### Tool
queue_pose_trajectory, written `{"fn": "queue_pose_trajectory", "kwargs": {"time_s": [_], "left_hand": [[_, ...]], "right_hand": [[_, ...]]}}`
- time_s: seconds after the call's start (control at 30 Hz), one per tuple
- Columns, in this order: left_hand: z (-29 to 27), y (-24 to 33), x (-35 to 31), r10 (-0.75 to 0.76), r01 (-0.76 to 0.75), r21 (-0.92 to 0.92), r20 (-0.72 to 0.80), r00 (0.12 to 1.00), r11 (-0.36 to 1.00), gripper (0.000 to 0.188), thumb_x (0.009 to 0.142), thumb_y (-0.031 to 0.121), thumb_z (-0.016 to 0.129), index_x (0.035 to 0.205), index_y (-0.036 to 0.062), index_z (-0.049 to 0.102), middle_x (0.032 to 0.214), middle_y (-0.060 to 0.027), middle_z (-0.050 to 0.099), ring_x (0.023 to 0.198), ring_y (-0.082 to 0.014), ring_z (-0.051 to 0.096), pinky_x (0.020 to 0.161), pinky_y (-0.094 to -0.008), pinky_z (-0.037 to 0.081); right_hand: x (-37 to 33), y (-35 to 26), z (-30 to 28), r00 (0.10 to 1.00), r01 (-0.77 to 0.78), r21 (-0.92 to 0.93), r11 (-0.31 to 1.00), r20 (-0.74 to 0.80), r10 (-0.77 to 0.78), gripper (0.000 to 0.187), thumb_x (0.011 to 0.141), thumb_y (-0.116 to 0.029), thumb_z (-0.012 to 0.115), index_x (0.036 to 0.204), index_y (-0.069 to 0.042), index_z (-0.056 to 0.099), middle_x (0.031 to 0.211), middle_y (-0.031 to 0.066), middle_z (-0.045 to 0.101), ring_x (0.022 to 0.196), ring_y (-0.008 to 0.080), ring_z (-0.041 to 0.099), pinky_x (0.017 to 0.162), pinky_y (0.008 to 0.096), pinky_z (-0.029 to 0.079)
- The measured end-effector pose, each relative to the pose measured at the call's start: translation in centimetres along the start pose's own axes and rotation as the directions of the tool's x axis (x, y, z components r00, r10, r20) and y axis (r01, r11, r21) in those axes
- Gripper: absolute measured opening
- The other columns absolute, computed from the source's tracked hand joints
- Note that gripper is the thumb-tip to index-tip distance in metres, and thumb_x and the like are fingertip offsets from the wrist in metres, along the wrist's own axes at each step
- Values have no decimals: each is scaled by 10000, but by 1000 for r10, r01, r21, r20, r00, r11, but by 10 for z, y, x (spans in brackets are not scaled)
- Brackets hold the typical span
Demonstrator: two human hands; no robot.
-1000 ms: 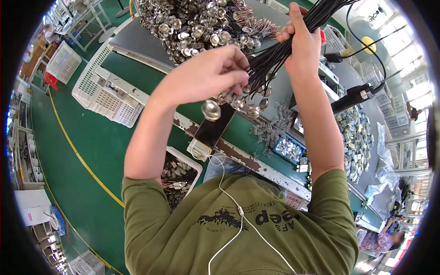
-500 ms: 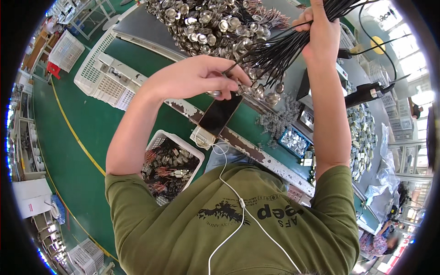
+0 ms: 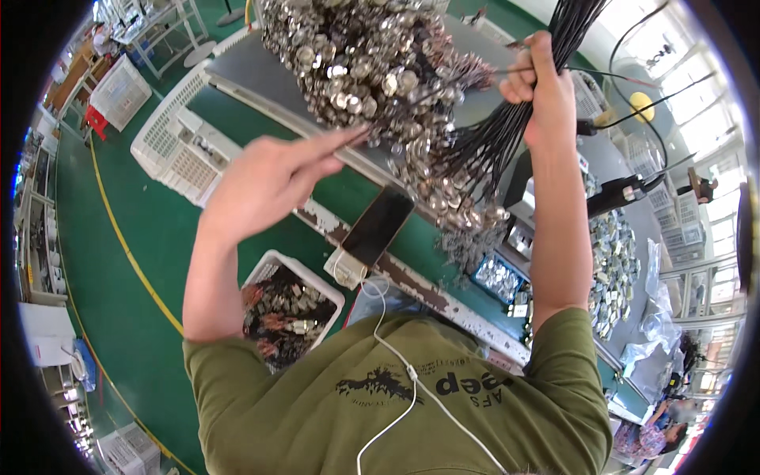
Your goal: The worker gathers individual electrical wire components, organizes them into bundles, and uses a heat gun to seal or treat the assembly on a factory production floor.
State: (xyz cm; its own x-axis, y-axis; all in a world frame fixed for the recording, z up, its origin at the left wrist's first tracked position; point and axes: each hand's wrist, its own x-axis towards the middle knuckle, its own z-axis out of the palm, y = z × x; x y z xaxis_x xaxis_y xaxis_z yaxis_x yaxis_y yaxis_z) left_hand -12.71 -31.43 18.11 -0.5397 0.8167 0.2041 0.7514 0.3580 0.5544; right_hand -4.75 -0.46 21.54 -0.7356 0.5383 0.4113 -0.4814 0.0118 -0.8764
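My right hand [image 3: 546, 91] is raised at the upper right, its fingers wrapped round a thick bundle of black wires [image 3: 495, 142]. Round silvery metal caps [image 3: 467, 207] hang at the lower ends of the bundle, over the bench edge. My left hand [image 3: 265, 182], blurred by motion, is out to the left with thumb and fingers pinched together. From its fingertips one thin dark wire [image 3: 427, 96] seems to run toward my right hand. Beyond lies a big heap of similar metal-capped wires [image 3: 356, 67] on the grey bench top.
A phone [image 3: 380, 226] rests at the bench's chipped edge, with a white cable hanging from a white block [image 3: 345, 267]. Below left stands a white crate [image 3: 336, 297] of wired parts. A blue tray [image 3: 499, 277] of small metal pieces and a black electric tool [image 3: 613, 196] are at right.
My left hand has moved left and down, away from the hanging caps, and a thin wire now stretches across. The right hand still grips the bundle, slightly lower.
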Motion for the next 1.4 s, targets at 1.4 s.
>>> {"fn": "queue_pose_trajectory", "kwargs": {"time_s": [1.4], "left_hand": [[65, 17, 88, -69, -18, -608, -119, 990, 794, 614, 933, 408, 667, 1401, 40, 517, 1158, -133, 696, 957, -197, 692, 764, -315, 532]], "right_hand": [[-37, -27, -3, 935, -257, -558, 789, 64, 349, 227, 923, -208, 682, 1054, -47, 588, 662, -3, 579, 518, 78, 533, 459, 246, 374]]}}
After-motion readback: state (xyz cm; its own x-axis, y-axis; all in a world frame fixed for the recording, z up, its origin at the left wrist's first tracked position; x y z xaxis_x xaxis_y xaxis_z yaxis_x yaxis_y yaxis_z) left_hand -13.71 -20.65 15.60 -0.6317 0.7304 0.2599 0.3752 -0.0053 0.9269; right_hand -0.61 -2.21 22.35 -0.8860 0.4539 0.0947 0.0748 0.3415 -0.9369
